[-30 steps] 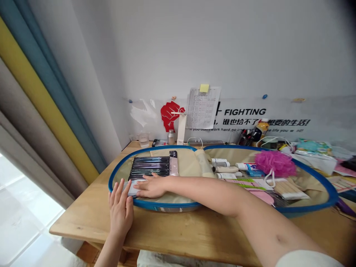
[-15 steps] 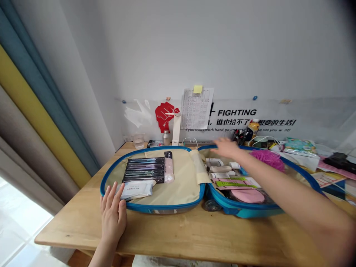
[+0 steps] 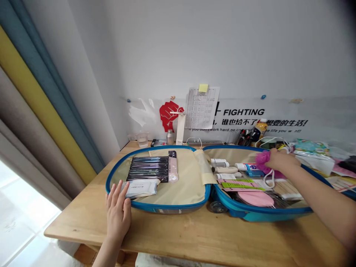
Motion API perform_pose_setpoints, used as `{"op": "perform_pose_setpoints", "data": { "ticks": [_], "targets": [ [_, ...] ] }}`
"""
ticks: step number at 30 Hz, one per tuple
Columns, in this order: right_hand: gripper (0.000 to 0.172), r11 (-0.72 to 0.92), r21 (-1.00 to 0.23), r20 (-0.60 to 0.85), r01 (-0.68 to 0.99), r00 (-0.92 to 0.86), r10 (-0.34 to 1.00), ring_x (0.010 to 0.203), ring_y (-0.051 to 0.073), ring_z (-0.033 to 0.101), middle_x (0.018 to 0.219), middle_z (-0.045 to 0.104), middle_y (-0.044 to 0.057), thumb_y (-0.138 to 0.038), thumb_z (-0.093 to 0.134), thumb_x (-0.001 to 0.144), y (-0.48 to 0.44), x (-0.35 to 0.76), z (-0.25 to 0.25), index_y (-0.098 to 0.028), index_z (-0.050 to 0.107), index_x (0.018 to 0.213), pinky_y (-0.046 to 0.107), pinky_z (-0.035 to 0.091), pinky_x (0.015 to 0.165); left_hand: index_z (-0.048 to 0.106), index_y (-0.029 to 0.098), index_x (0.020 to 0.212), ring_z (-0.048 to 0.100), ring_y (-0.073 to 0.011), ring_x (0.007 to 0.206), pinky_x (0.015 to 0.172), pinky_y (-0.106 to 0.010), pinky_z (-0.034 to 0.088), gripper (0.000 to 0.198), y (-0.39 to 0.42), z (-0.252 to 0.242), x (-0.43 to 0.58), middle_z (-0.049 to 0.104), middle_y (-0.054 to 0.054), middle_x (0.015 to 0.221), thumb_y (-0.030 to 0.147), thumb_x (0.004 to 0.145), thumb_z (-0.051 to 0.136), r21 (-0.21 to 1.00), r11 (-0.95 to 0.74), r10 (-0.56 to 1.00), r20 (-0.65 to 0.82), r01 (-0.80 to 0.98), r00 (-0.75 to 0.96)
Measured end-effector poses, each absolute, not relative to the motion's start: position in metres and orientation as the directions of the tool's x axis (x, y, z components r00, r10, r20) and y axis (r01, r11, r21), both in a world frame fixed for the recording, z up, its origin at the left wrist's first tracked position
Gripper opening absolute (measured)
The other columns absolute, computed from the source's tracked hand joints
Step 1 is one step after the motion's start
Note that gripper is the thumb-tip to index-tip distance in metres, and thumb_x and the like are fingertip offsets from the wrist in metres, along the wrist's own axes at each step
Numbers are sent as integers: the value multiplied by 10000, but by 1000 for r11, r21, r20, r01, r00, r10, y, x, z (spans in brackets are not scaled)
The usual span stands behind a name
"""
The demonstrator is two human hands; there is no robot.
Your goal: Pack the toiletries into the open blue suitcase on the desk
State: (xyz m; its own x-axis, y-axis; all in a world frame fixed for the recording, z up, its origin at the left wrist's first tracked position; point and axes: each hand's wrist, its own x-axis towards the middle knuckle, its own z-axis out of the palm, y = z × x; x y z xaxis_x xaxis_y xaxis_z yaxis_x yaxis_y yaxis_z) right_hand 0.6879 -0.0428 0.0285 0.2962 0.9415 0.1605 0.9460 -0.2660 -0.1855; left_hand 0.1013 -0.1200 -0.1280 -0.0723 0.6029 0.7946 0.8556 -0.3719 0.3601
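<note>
An opened blue suitcase [image 3: 207,194] lies flat with both halves spread. My left hand [image 3: 118,211] rests with fingers extended on the near-left rim, fingertips at a white pack of wipes [image 3: 141,187]. Behind that pack lies a packet of toothbrushes [image 3: 148,168]. Over the right half, my right hand [image 3: 283,161] closes on a magenta bath puff [image 3: 261,159], its white cord loop [image 3: 269,180] hanging down. Around it lie a toothpaste tube [image 3: 246,167], several small white bottles [image 3: 225,176], a pink oval item [image 3: 256,198] and a bundle of cotton swabs [image 3: 287,189].
The suitcase sits on a wooden table [image 3: 178,237] against the wall. Along the back stand a plastic cup [image 3: 142,139], a small metallic bottle [image 3: 170,137], a white lamp [image 3: 180,129] and an orange-labelled bottle [image 3: 260,129]. A tissue pack [image 3: 311,146] lies at right; curtains hang left.
My right hand has moved right and down from the suitcase's back rim and taken hold of the bath puff. My left hand stays at the rim. The view has shifted slightly.
</note>
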Motion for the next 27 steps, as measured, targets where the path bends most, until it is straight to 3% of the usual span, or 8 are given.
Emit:
{"op": "perform_pose_setpoints", "data": {
  "ticks": [4, 9, 11, 12, 15, 23, 27],
  "targets": [
    [592, -311, -243, 382, 919, 385, 840, 1309, 640, 302, 1297, 466, 273, -558, 675, 692, -29, 659, 59, -241, 547, 1176, 808, 338, 889, 447, 303, 1471, 303, -272, 1478, 1210, -512, 225, 460, -121, -127, 102, 441, -80, 1540, 272, 1020, 362, 362, -376, 598, 798, 853, -75],
    [690, 39, -256, 506, 966, 99, 857, 1304, 435, 432, 1369, 460, 205, -352, 701, 694, 5, 549, 94, -183, 470, 1322, 619, 393, 1057, 437, 315, 1477, 316, -269, 1471, 1212, -513, 216, 461, -122, -126, 103, 448, -73, 1536, 282, 1023, 363, 364, -369, 596, 798, 855, -82],
    [673, 217, -284, 492, 934, -52, 869, 1245, 331, 510, 1333, 507, 146, -332, 698, 685, 15, 485, 92, -199, 481, 1308, 512, 457, 1040, 429, 319, 1483, 311, -268, 1474, 1212, -509, 221, 465, -121, -126, 103, 445, -70, 1539, 288, 1024, 363, 364, -371, 595, 800, 854, -83],
    [658, 354, -394, 470, 848, -145, 871, 1237, 332, 514, 1331, 506, 168, -278, 709, 664, 19, 452, 87, -164, 501, 1278, 522, 448, 1046, 425, 319, 1486, 308, -267, 1475, 1212, -508, 221, 467, -121, -126, 103, 442, -69, 1542, 288, 1024, 363, 364, -371, 596, 799, 854, -81],
    [610, 496, -451, 421, 742, -313, 851, 1187, 254, 565, 1293, 552, 123, -254, 709, 671, 25, 356, 64, -173, 523, 1246, 417, 473, 1043, 410, 309, 1496, 299, -264, 1481, 1212, -510, 222, 476, -121, -126, 103, 425, -77, 1553, 282, 1024, 359, 362, -367, 605, 793, 857, -76],
    [654, 574, -543, 307, 613, -491, 815, 1215, 265, 588, 1342, 571, 99, -360, 808, 689, 21, 214, -6, -230, 531, 1268, 370, 483, 1065, 412, 297, 1495, 286, -250, 1487, 1213, -484, 224, 476, -121, -125, 104, 433, -76, 1547, 274, 1023, 355, 343, -359, 595, 800, 868, -70],
    [498, 609, -556, 248, 566, -586, 771, 1142, 253, 647, 1298, 627, 66, -414, 768, 746, 18, 203, -23, -250, 614, 1191, 344, 510, 1015, 437, 278, 1483, 300, -260, 1480, 1216, -499, 208, 467, -120, -126, 104, 440, -85, 1541, 287, 1024, 346, 354, -336, 611, 787, 873, -84]
  ]
}}
